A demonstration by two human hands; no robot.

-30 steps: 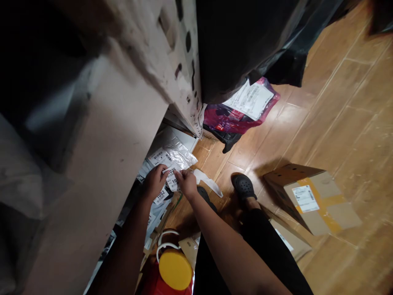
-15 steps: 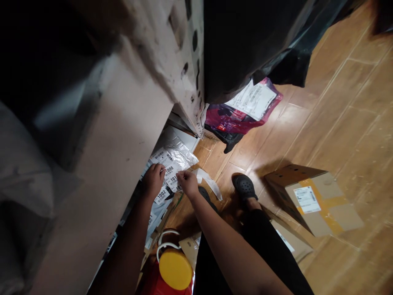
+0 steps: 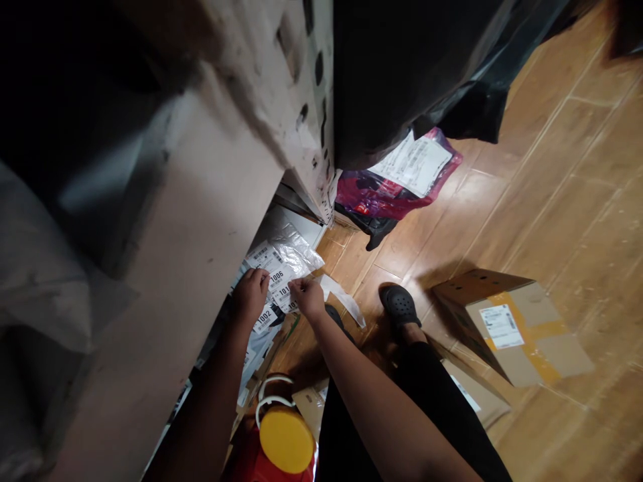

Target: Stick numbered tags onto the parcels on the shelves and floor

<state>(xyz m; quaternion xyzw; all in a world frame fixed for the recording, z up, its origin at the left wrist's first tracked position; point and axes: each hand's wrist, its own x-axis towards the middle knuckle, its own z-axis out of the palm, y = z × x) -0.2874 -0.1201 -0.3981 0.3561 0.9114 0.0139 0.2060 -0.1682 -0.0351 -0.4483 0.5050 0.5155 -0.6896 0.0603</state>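
Apparently left hand (image 3: pixel 250 294), right hand (image 3: pixel 307 298) on crinkly plastic parcel (image 3: pixel 296 251).

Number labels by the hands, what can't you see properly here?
Number labels, head view: left hand and right hand cover parts; one reads only 101.
Cardboard box label, head view: print too small.
Yellow lid, head view: container below cut by bottom edge.
Upper left: dark, blurred.

Taped cardboard box (image 3: pixel 522 335) on wooden floor (image 3: pixel 577 167); pink parcel (image 3: pixel 386 197), possibly plastic.
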